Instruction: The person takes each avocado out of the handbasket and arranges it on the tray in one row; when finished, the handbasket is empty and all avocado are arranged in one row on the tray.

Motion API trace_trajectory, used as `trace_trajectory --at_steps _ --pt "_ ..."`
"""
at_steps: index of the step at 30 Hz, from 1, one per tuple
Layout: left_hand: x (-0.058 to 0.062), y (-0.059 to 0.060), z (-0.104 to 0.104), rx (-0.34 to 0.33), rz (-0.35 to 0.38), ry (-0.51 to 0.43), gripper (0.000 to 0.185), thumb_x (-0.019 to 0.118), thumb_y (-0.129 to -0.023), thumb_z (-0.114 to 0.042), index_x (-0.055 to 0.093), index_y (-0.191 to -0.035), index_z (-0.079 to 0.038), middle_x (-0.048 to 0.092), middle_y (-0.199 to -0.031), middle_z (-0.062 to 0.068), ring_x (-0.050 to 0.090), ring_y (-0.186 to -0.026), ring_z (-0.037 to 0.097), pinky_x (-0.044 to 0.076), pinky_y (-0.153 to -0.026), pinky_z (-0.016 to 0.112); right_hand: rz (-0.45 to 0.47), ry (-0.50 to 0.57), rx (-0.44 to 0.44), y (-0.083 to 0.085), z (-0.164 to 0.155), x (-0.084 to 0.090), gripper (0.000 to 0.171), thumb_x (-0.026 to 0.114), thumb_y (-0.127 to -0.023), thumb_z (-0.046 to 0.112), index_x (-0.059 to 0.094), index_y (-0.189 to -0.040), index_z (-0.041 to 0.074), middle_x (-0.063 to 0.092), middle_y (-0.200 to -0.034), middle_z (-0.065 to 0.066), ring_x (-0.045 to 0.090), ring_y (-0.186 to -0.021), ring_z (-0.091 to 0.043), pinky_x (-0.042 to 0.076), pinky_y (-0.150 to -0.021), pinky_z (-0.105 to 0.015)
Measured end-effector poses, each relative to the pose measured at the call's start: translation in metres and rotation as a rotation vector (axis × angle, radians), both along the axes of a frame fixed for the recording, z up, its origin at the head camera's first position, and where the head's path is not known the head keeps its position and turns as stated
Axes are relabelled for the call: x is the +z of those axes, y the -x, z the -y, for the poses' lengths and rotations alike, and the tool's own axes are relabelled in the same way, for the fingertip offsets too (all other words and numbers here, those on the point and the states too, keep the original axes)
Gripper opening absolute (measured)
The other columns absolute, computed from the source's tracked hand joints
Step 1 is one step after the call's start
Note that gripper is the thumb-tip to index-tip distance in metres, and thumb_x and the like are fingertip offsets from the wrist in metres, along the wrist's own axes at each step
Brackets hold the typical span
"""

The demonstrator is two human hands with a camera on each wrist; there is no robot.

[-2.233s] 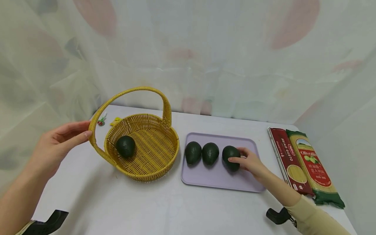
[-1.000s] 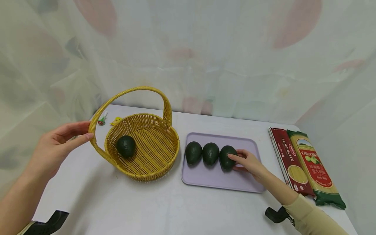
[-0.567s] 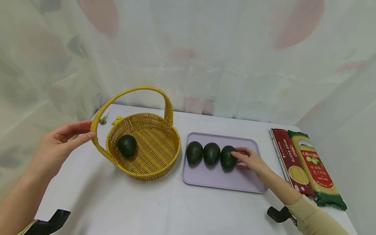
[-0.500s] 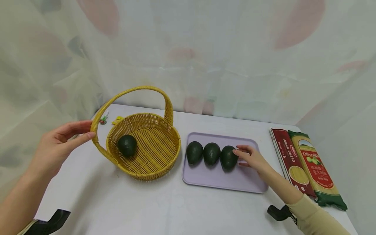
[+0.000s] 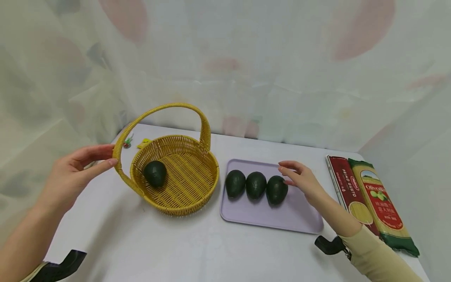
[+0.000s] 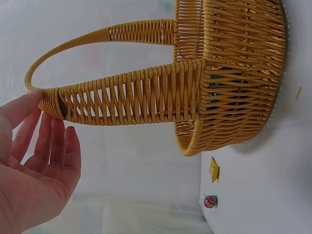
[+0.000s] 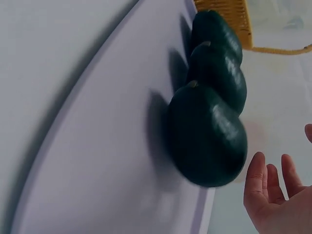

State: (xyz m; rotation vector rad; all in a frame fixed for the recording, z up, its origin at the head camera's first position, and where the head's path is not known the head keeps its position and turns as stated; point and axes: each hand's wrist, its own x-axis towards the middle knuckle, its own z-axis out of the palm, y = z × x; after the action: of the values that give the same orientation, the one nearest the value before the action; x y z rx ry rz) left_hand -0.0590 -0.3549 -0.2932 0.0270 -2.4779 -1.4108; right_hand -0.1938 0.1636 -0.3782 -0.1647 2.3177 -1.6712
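Your right hand (image 5: 303, 181) hovers spread beside the last avocado (image 5: 276, 190) on the tray (image 5: 282, 217); your left hand (image 5: 75, 174), fingers straight, touches the basket (image 5: 176, 172) handle (barely). Nudge either carelessly and fruit could roll, or the basket tip.

Yellow wicker, dark green fruit, lilac tray

Woven yellow basket (image 5: 183, 184); dark green avocados (image 5: 256, 185); pale lilac tray (image 5: 282, 219); red and green pasta packs (image 5: 373, 203); white table (image 5: 197, 250).

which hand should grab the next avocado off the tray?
Right. The right hand hovers open just beside the nearest avocado on the tray, while the left hand is across the table, touching the basket handle.
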Motion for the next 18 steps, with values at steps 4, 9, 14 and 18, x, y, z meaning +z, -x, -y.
trace_trajectory --at_steps 4,9,14,18 --pt "0.001 0.000 -0.001 -0.004 0.000 -0.012 0.038 0.069 -0.091 -0.006 0.061 -0.128 -0.005 0.068 -0.107 -0.014 0.052 -0.111 0.003 0.040 -0.082 0.012 0.025 0.044 0.038 0.002 0.020 0.003 0.053 0.064 -0.096 0.032 0.051 -0.135 -0.002 0.052 -0.135 -0.018 0.047 -0.125 -0.037 0.052 -0.090 -0.031" --pt "0.001 -0.001 -0.003 -0.010 0.004 -0.017 0.039 0.069 -0.091 -0.006 0.060 -0.129 -0.005 0.068 -0.109 -0.013 0.053 -0.109 0.003 0.041 -0.082 0.012 0.058 0.101 0.106 0.002 0.050 0.007 0.048 0.066 -0.095 0.028 0.055 -0.132 0.001 0.052 -0.135 -0.018 0.050 -0.124 -0.035 0.051 -0.092 -0.036" --pt "0.000 -0.001 -0.004 -0.013 0.011 -0.006 0.039 0.069 -0.091 -0.008 0.060 -0.129 -0.006 0.067 -0.110 -0.012 0.051 -0.113 0.003 0.040 -0.083 0.011 0.074 0.144 0.179 0.000 0.080 0.013 0.043 0.067 -0.093 0.029 0.059 -0.128 0.005 0.052 -0.136 -0.018 0.050 -0.124 -0.033 0.050 -0.093 -0.039" --pt "-0.002 0.000 -0.004 -0.014 -0.003 0.003 0.039 0.070 -0.091 -0.007 0.060 -0.129 -0.005 0.067 -0.109 -0.011 0.050 -0.114 0.004 0.038 -0.085 0.009 0.071 0.136 0.240 0.000 0.103 0.014 0.042 0.067 -0.094 0.028 0.059 -0.128 0.005 0.054 -0.136 -0.015 0.054 -0.122 -0.030 0.051 -0.092 -0.039"
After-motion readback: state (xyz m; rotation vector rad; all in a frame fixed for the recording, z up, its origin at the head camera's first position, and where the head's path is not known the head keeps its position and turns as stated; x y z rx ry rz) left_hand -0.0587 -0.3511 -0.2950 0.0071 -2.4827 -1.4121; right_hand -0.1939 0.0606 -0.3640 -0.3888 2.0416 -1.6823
